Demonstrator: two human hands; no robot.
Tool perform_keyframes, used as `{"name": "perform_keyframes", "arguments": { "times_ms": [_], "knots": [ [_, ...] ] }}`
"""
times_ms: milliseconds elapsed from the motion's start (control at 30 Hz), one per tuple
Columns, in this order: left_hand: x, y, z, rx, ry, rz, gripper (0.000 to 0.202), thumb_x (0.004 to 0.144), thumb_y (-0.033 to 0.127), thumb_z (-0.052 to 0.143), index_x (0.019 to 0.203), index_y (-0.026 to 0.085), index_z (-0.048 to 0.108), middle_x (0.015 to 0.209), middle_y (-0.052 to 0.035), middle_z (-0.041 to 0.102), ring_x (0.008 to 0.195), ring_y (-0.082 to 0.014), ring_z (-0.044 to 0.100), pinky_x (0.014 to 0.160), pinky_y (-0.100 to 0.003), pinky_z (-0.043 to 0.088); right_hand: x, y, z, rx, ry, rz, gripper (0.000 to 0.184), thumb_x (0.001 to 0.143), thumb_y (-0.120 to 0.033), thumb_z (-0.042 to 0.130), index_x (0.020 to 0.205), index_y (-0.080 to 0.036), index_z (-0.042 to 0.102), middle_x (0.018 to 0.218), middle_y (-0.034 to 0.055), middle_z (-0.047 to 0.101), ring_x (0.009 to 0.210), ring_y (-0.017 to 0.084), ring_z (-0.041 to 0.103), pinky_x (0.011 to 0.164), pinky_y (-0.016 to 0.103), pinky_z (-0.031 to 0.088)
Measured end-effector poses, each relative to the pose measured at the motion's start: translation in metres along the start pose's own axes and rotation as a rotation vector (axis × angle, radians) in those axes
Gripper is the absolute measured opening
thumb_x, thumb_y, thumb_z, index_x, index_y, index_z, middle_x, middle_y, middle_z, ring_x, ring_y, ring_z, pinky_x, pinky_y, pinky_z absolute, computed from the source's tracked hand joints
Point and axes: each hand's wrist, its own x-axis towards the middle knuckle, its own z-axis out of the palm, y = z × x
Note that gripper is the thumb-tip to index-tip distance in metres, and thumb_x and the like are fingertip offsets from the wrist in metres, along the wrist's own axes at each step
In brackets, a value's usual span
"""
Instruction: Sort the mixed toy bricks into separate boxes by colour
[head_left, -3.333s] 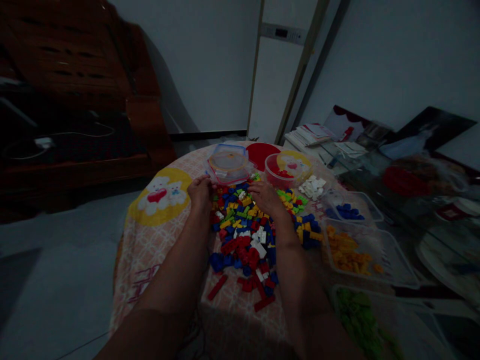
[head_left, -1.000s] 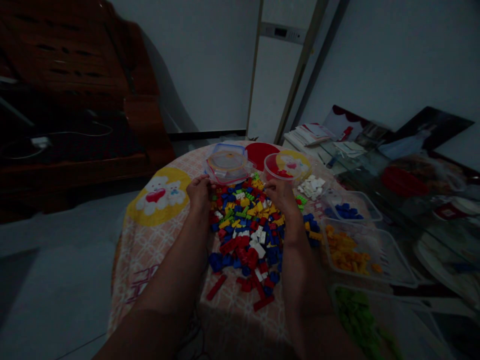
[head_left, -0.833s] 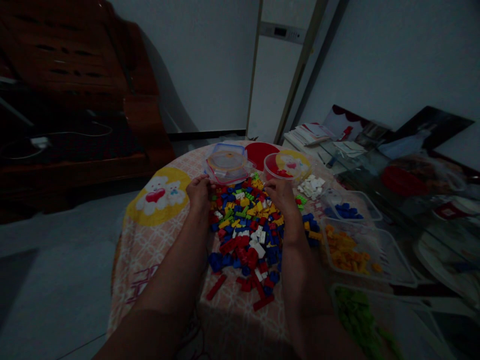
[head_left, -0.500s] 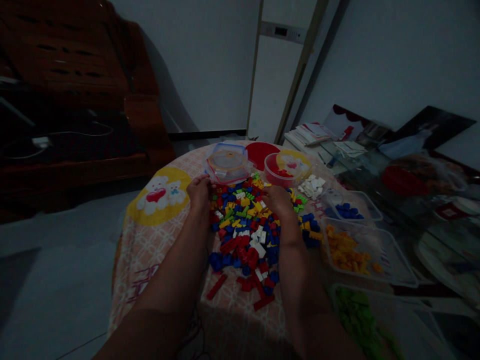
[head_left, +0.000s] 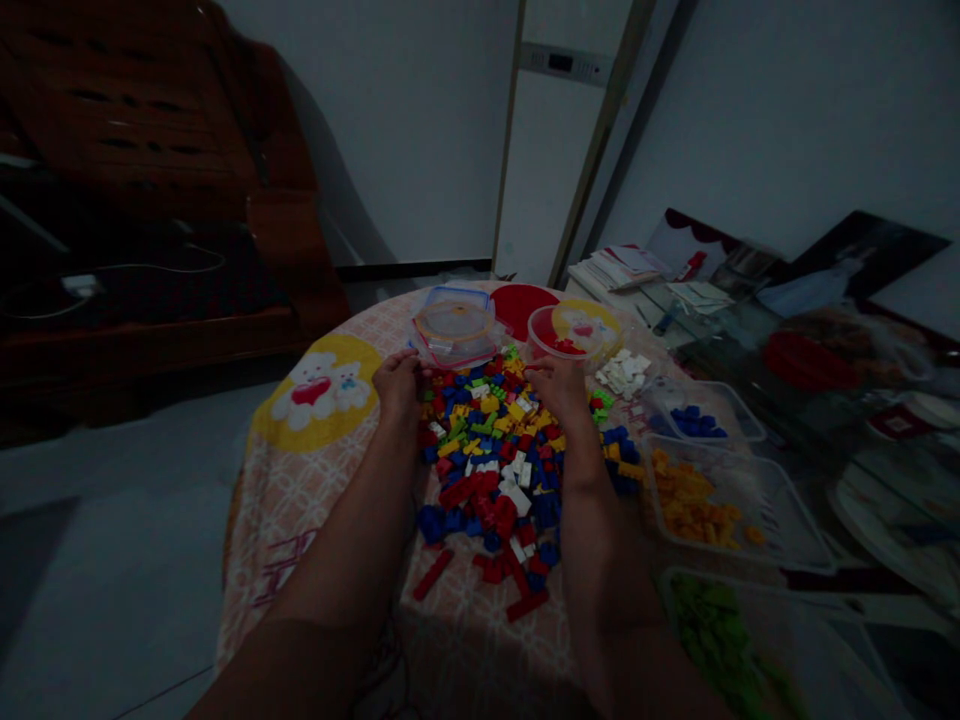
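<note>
A heap of mixed toy building bricks [head_left: 487, 465] in red, blue, yellow, white and green covers the middle of the round table. At its far left edge is my left hand [head_left: 399, 382], fingers curled together; whatever they hold, if anything, is too dark to make out. Over the far right part of the heap, my right hand [head_left: 561, 390] pinches a small red brick [head_left: 534, 367] at its fingertips. Just beyond that hand stands a round clear tub [head_left: 536, 345] with red bricks inside. White bricks [head_left: 624, 373] form a small pile to its right.
Along the right side are clear boxes of blue bricks [head_left: 696, 422], orange-yellow bricks [head_left: 694, 510] and green bricks [head_left: 712, 630]. Stacked clear lids [head_left: 456, 325] and a red round lid [head_left: 521, 305] lie at the back. A glass-topped side table [head_left: 750, 345] holds papers and bags.
My right hand has risen slightly away from the heap, and a red brick now shows at its fingertips. My left hand has stayed in place.
</note>
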Motion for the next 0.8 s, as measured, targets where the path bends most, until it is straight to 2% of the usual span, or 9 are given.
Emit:
{"name": "perform_keyframes", "arguments": {
  "times_ms": [100,167,267,400,500,667,733,800],
  "knots": [
    [-0.001,0.0,0.001,-0.001,0.011,0.001,0.021,0.065,0.009,0.058,0.084,0.016,0.062,0.061,0.0021,0.06,0.049,-0.0096,0.055,0.05,-0.018,0.043,0.004,0.002,0.002,0.399,0.143,0.108,0.019,0.083,-0.03,0.068,0.096,-0.016,0.074,0.073,0.0018,0.074,0.061,0.018,0.071,0.059,0.028,0.058],
    [-0.001,0.001,0.001,0.0,0.016,-0.002,0.021,0.065,0.009,0.057,0.084,0.016,0.062,0.06,0.0024,0.059,0.049,-0.0097,0.054,0.05,-0.018,0.043,0.006,0.003,0.002,0.584,0.263,0.146,0.022,0.083,-0.031,0.068,0.099,-0.016,0.071,0.068,-0.0002,0.071,0.055,0.017,0.07,0.053,0.026,0.058],
    [-0.001,0.0,0.0,0.008,0.002,0.003,0.021,0.066,0.01,0.058,0.085,0.017,0.063,0.061,0.0025,0.06,0.05,-0.01,0.055,0.05,-0.018,0.044,0.01,0.006,-0.001,0.734,0.419,0.196,0.025,0.082,-0.027,0.066,0.104,-0.014,0.068,0.065,-0.0013,0.069,0.057,0.017,0.071,0.053,0.025,0.06],
    [0.001,-0.001,0.0,0.005,-0.002,0.006,0.021,0.066,0.01,0.059,0.086,0.016,0.063,0.062,0.0027,0.06,0.051,-0.0097,0.056,0.051,-0.018,0.044,0.012,0.01,-0.007,0.792,0.516,0.248,0.034,0.081,-0.022,0.064,0.114,-0.014,0.066,0.072,0.0002,0.072,0.064,0.017,0.074,0.056,0.025,0.062],
    [0.0,-0.001,0.0,0.005,-0.002,0.003,0.021,0.067,0.01,0.058,0.087,0.016,0.063,0.06,0.003,0.06,0.05,-0.0096,0.055,0.05,-0.017,0.043,0.011,0.01,-0.008,0.779,0.486,0.238,0.031,0.079,-0.021,0.063,0.109,-0.015,0.068,0.068,-0.0008,0.071,0.059,0.016,0.072,0.053,0.024,0.06],
    [-0.002,0.001,0.0,-0.003,-0.01,0.013,0.021,0.067,0.01,0.057,0.087,0.015,0.062,0.059,0.0037,0.059,0.047,-0.0093,0.054,0.049,-0.018,0.043,0.007,0.009,0.002,0.649,0.308,0.186,0.017,0.077,-0.024,0.062,0.089,-0.016,0.072,0.059,-0.0033,0.067,0.045,0.013,0.061,0.045,0.022,0.05],
    [-0.002,0.001,0.0,-0.005,-0.002,0.005,0.021,0.067,0.01,0.057,0.087,0.015,0.062,0.059,0.0037,0.059,0.047,-0.0091,0.054,0.049,-0.018,0.043,0.005,0.007,0.007,0.524,0.232,0.103,0.016,0.079,-0.025,0.061,0.086,-0.017,0.074,0.064,-0.0017,0.071,0.054,0.016,0.065,0.054,0.025,0.055],
    [-0.001,0.0,0.0,-0.007,-0.001,0.0,0.022,0.066,0.01,0.057,0.086,0.016,0.061,0.06,0.0037,0.059,0.047,-0.009,0.054,0.049,-0.018,0.044,0.004,0.004,0.009,0.333,0.168,-0.032,0.016,0.081,-0.023,0.062,0.084,-0.019,0.077,0.074,0.0011,0.075,0.07,0.019,0.071,0.071,0.031,0.059]
  ]
}}
